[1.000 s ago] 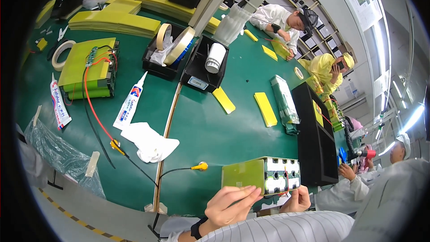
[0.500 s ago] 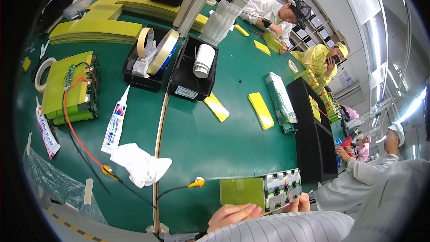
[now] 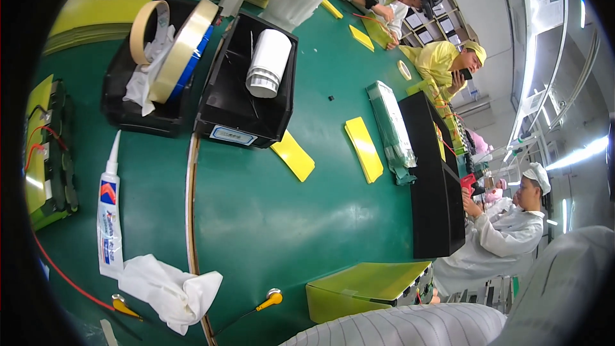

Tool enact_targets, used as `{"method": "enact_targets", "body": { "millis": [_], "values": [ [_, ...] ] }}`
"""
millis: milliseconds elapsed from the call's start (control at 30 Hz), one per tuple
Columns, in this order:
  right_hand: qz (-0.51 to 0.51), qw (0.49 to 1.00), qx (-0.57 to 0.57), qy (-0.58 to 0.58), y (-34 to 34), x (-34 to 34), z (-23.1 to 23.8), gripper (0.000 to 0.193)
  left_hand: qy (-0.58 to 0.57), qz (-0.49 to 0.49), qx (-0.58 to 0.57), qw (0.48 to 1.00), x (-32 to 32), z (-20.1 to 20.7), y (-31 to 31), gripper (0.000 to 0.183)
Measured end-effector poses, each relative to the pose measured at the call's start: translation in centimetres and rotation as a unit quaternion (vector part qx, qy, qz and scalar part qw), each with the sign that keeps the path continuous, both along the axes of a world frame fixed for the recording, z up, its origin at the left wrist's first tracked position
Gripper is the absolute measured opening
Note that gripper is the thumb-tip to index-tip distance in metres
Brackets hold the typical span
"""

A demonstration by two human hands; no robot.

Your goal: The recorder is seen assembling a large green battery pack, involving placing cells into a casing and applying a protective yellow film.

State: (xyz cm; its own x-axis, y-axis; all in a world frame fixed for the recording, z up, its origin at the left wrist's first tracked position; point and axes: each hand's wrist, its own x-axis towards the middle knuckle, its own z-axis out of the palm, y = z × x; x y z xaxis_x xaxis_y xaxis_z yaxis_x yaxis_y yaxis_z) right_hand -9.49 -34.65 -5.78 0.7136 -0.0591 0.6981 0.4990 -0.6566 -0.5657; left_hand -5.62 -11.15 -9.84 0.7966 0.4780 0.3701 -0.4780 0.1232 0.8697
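Note:
At the near edge of the green table, a battery pack covered by a yellow-green insulating sheet stands tilted. Its row of cells and a short red wire show at its right end. Only a few fingertips of my right hand appear there, beside the pack; how they close on it is hidden. A striped sleeve covers the area just below. My left hand is out of sight. Left of the pack, a cable with a yellow snap connector lies on the table.
A white cloth and a glue tube lie left. Black bins hold tape rolls and a white roll. Yellow sheets, a wrapped pack and a black box stand farther off. Co-workers sit along the right.
The battery pack has turned and tilted, showing more of its yellow-green sheet. My left hand has gone out of sight, and less of my right hand shows. The view has shifted closer.

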Motion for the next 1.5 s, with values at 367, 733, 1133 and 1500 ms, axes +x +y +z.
{"method": "enact_targets", "body": {
  "millis": [367,733,1133,1500],
  "values": [
    [-0.03,1.0,0.001,0.008,0.2,-0.1,-0.7,0.031,0.053,-0.054,-0.057,0.996,-0.2,-1.0,0.6,0.034],
    [0.004,0.999,0.042,0.0,2.9,1.3,0.1,0.024,0.097,-0.071,-0.06,0.991,-1.1,1.1,2.2,0.039],
    [0.039,0.997,0.065,0.014,2.5,0.9,-0.4,0.032,0.055,-0.257,-0.036,0.964,-0.9,5.0,4.5,0.045],
    [0.071,0.99,0.117,-0.029,3.9,2.1,1.0,0.016,0.122,-0.216,-0.15,0.957,-0.6,7.7,3.8,0.028]
  ]
}}
